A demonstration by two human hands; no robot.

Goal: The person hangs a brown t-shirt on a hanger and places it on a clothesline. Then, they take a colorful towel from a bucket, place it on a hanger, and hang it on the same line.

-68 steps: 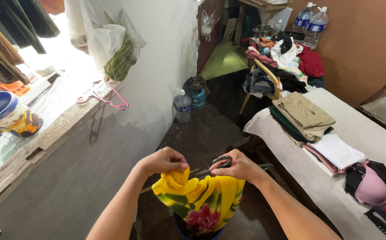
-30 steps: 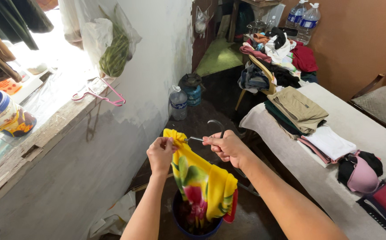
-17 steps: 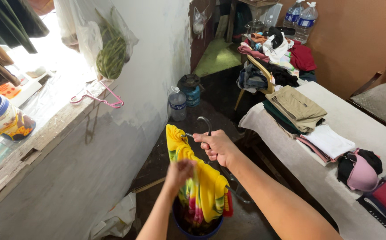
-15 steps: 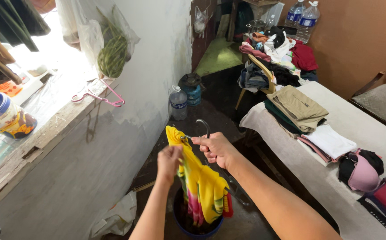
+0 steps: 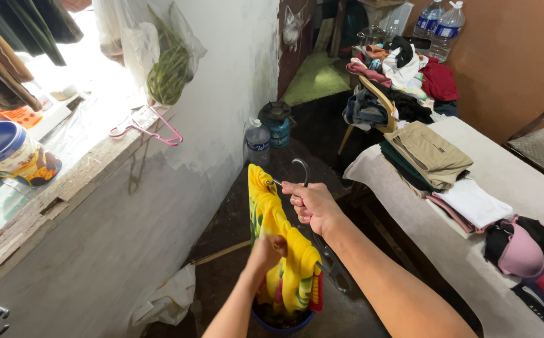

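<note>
My right hand point(image 5: 307, 203) grips a dark clothes hanger point(image 5: 301, 169) just below its hook and holds it up in front of me. A yellow floral garment point(image 5: 270, 219) hangs from the hanger and trails down into a blue bucket point(image 5: 282, 320) on the floor. Lower down, my left hand point(image 5: 269, 250) is closed on the yellow cloth near its middle. The hanger's lower bar point(image 5: 331, 269) shows under my right forearm.
A cloth-covered table point(image 5: 534, 188) on the right holds folded clothes point(image 5: 431, 156) and a pink bra point(image 5: 522, 247). A chair piled with clothes point(image 5: 387, 94) stands behind it. On the left ledge sit a pink hanger point(image 5: 150, 128) and a blue-lidded tub point(image 5: 9, 153). A water bottle point(image 5: 258, 144) stands by the wall.
My left hand has slid down the yellow garment from near the hanger's end to its middle. My right hand keeps the hanger raised, and the garment now hangs straighter.
</note>
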